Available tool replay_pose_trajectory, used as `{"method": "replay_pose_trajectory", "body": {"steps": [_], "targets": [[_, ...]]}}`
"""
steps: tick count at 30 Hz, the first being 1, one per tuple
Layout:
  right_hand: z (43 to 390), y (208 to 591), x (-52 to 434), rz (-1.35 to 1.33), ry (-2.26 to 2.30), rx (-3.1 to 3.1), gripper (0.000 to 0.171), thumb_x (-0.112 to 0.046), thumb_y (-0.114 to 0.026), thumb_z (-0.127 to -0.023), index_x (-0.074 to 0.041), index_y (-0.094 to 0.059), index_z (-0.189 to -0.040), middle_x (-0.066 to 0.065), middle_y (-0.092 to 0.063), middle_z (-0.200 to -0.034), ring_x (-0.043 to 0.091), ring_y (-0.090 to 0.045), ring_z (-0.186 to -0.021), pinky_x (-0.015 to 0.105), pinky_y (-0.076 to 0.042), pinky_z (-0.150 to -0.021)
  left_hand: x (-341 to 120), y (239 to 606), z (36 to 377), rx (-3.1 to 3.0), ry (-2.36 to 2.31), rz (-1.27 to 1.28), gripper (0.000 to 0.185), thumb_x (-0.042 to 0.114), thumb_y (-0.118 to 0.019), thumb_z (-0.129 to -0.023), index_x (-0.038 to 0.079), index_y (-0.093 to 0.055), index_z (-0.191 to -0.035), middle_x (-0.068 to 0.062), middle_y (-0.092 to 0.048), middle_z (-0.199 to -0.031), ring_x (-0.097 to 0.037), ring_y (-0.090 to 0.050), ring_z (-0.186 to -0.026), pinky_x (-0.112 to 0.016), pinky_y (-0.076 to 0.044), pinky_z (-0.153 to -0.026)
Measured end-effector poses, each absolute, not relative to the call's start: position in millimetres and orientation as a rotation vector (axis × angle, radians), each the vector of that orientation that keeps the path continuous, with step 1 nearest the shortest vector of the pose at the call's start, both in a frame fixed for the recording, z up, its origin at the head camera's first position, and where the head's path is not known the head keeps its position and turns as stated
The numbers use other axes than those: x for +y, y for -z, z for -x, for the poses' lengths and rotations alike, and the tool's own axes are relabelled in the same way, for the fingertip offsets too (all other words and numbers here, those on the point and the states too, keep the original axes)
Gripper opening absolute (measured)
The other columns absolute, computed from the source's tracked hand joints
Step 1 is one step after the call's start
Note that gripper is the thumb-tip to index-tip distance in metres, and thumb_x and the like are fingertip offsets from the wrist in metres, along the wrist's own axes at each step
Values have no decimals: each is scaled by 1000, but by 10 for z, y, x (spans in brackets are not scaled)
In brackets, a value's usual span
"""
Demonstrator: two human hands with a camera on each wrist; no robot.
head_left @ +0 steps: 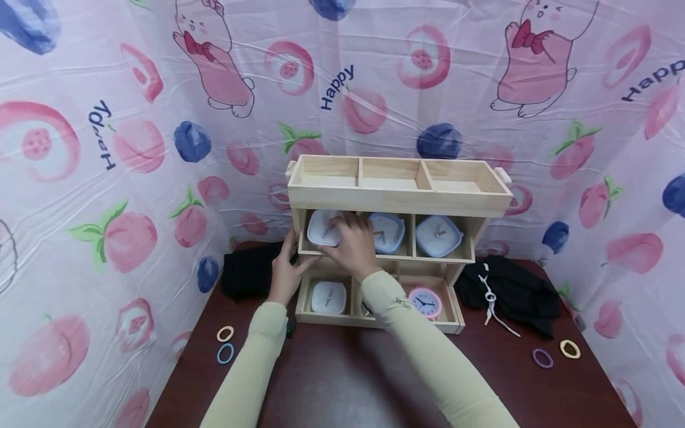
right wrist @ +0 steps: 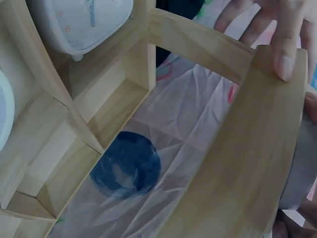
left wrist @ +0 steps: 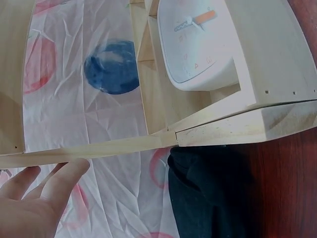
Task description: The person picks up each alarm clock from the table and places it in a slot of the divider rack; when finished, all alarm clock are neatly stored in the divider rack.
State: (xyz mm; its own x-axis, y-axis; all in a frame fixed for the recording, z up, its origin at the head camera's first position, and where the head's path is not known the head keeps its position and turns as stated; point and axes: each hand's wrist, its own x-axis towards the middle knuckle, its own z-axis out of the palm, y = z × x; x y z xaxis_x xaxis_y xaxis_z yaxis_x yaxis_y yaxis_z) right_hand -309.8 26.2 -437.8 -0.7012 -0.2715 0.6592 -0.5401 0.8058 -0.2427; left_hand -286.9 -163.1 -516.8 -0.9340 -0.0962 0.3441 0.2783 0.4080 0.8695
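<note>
Your right hand (head_left: 350,241) reaches into the middle tier of the wooden rack (head_left: 398,196), into its left compartment, with the fingers curled over the front of the white clock (head_left: 323,227) that sits there. The head view shows the fingertips on the clock's face, so the hand is grasping it rather than lying loose. The clock leans back in the compartment with its face turned toward you and slightly up; it is squarish, so no long axis stands out. How its hands point cannot be told in the head view, because your fingers cover them.

Your left hand (head_left: 283,270) is against the rack's left side, just below that compartment, with the fingers straight and pressed to the wood; in the left wrist view the hand (left wrist: 34,201) lies flat, fingers extended under the edge of a wooden slat (left wrist: 99,147).

Two pale blue clocks (head_left: 386,233) fill the middle and right compartments of the same tier. Below, another white clock (head_left: 329,297) sits at the left and a pink clock (head_left: 425,302) at the right. The top tier's three compartments hold nothing visible. Black cloth (head_left: 511,291) lies on the surface (head_left: 342,380) beside the rack, and hair ties (head_left: 225,343) lie near the front corners.
</note>
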Motion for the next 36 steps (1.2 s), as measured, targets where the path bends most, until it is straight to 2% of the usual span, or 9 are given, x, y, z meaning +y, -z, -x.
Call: {"method": "replay_pose_trajectory", "body": {"steps": [3, 8, 13, 18, 22, 27, 31, 36], "targets": [[3113, 4384, 269, -594, -536, -2408, 54, -44, -98, -74, -14, -75, -114, 13, -66, -147, 41, -65, -128, 61, -51, -105, -1617, 5162, 2874, -2320, 1532, 158, 100, 33, -85, -93, 46, -21, -169, -11, -52, -163, -36, -53, -149, -55, -54, -115], [3110, 4396, 293, -617, -522, -2429, 50, -43, -95, -78, -15, -75, -114, 12, -61, -154, 43, -60, -135, 63, -49, -110, -1610, 5154, 2896, -2298, 1548, 173, 100, 29, -85, -92, 43, -23, -170, -14, -53, -163, -38, -54, -148, -56, -54, -114], [3091, 4419, 311, -649, -544, -2436, 41, -42, -92, -83, -14, -77, -110, 12, -61, -155, 41, -57, -141, 63, -46, -115, -1615, 5158, 2906, -2296, 1554, 176, 100, 27, -85, -92, 43, -24, -169, -14, -52, -163, -38, -54, -148, -55, -55, -113], [3061, 4431, 343, -675, -574, -2421, 42, -41, -91, -85, -13, -79, -113, 15, -61, -155, 41, -55, -144, 65, -46, -115, -1614, 5159, 2907, -2293, 1552, 185, 100, 26, -85, -92, 42, -24, -170, -15, -52, -163, -39, -54, -147, -55, -54, -113], [2994, 4452, 392, -723, -635, -2344, 42, -37, -92, -85, -11, -79, -115, 17, -62, -153, 43, -55, -143, 66, -48, -115, -1621, 5163, 2906, -2298, 1564, 188, 100, 26, -85, -93, 41, -23, -170, -15, -51, -164, -39, -53, -148, -56, -53, -114], [2837, 4502, 507, -750, -722, -2221, 38, -32, -92, -86, -9, -79, -113, 20, -69, -140, 43, -59, -135, 63, -48, -115, -1625, 5161, 2907, -2269, 1610, 190, 99, 22, -85, -92, 38, -27, -170, -14, -49, -166, -39, -52, -149, -57, -52, -115], [2652, 4537, 626, -753, -767, -2199, 34, -28, -90, -87, -8, -79, -113, 20, -71, -134, 41, -62, -129, 62, -48, -116, -1623, 5159, 2907, -2244, 1615, 182, 99, 18, -87, -91, 34, -29, -170, -15, -51, -164, -39, -54, -148, -60, -52, -115], [2356, 4626, 780, -742, -829, -2243, 37, -26, -88, -89, -8, -77, -119, 18, -71, -132, 38, -65, -126, 62, -52, -112, -1630, 5149, 2872, -2258, 1620, 154, 101, 18, -86, -92, 36, -25, -171, -14, -50, -165, -38, -52, -149, -60, -50, -116]]}}
